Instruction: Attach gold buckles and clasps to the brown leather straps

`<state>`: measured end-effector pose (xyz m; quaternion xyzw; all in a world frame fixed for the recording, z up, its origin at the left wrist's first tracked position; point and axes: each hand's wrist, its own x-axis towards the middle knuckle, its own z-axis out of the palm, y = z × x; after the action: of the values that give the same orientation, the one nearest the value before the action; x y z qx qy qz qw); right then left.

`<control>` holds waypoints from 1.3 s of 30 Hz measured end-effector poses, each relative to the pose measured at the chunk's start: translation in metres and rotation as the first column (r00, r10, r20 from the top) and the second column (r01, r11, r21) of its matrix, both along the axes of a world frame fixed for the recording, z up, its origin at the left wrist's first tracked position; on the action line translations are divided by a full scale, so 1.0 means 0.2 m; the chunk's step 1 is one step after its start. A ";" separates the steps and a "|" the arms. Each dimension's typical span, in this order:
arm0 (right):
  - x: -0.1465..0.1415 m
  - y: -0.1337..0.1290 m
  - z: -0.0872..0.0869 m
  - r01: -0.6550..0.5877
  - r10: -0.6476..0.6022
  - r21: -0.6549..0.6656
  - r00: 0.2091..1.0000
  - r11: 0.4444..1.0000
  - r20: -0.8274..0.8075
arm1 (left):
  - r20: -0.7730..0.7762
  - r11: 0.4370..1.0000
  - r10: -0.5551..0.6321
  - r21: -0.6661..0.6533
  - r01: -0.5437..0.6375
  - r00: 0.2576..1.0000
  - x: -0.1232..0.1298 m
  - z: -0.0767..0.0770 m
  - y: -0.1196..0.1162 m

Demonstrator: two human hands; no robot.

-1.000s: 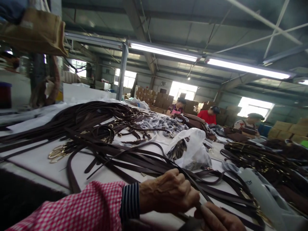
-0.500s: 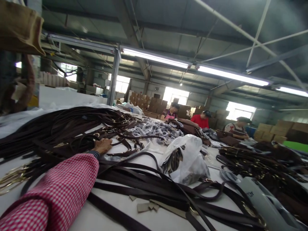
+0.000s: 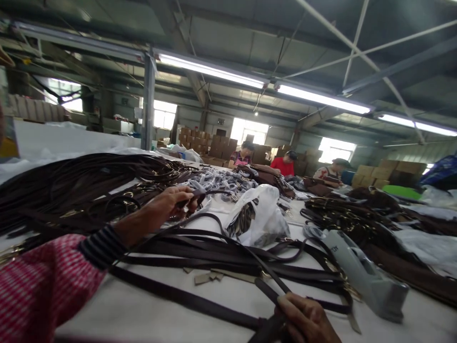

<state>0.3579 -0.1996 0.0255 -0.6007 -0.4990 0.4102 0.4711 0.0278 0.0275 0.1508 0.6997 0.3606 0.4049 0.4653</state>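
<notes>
My left hand [image 3: 173,202], in a red-checked sleeve with a striped cuff, is raised over the table. Its fingers are closed on a dark brown strap [image 3: 200,194]. At the bottom, my right hand [image 3: 309,317] grips a dark strap end [image 3: 267,289] between thumb and fingers. Long brown straps [image 3: 221,250] with gold-coloured buckles stretch across the white table [image 3: 210,309] between the hands. To the left spreads a large heap of similar straps [image 3: 71,183]. Small beige scraps [image 3: 205,277] lie in front of the straps.
An open plastic bag [image 3: 267,219] of small pieces stands mid-table, with plastic-wrapped hardware [image 3: 217,181] behind it. A grey tape dispenser [image 3: 367,274] is on the right, near more brown straps and bags [image 3: 342,219]. Several people [image 3: 283,164] work at the far side.
My left hand has lifted from the strap heap and moved right, with a strap in it. My right hand has come into view at the bottom, holding a strap. The view has turned right.
</notes>
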 end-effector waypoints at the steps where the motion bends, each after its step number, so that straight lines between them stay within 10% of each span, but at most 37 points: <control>1: -0.01 -0.01 0.01 0.010 -0.010 0.010 1.000 1.000 -0.012 | 0.023 0.996 -0.071 -0.057 0.072 0.997 0.02 -0.03 -0.10; 5: -0.04 -0.03 0.02 0.030 -0.032 -0.016 0.994 0.999 -0.102 | -0.148 0.946 -0.257 -0.242 0.217 0.955 0.03 -0.22 -0.37; 9: -0.05 -0.05 0.03 0.017 -0.016 0.004 0.990 1.000 -0.143 | -0.443 0.970 -0.236 -0.160 0.182 0.865 -0.07 -0.38 -0.46; 18: -0.06 -0.06 0.06 0.014 -0.014 -0.003 0.989 1.000 -0.145 | -0.660 0.986 0.060 0.157 0.060 0.749 -0.28 -0.43 -0.33; 26: -0.06 -0.07 0.06 0.008 -0.010 -0.013 0.988 1.000 -0.156 | -0.147 0.948 -0.151 -0.300 0.101 0.978 -0.15 -0.36 -0.47; 33: -0.07 -0.07 0.07 0.008 -0.010 -0.023 0.997 1.000 -0.082 | 0.103 0.795 -0.429 -0.428 0.429 0.897 0.06 -0.42 -0.64; 39: -0.08 -0.09 0.11 0.027 -0.027 -0.038 1.000 0.999 -0.004 | 0.381 0.686 -0.393 -0.485 0.542 0.837 0.17 -0.38 -0.70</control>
<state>0.3414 -0.2186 0.0478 -0.6152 -0.4819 0.4146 0.4664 0.0610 -0.1135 0.0741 0.5388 0.2126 0.2267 0.7830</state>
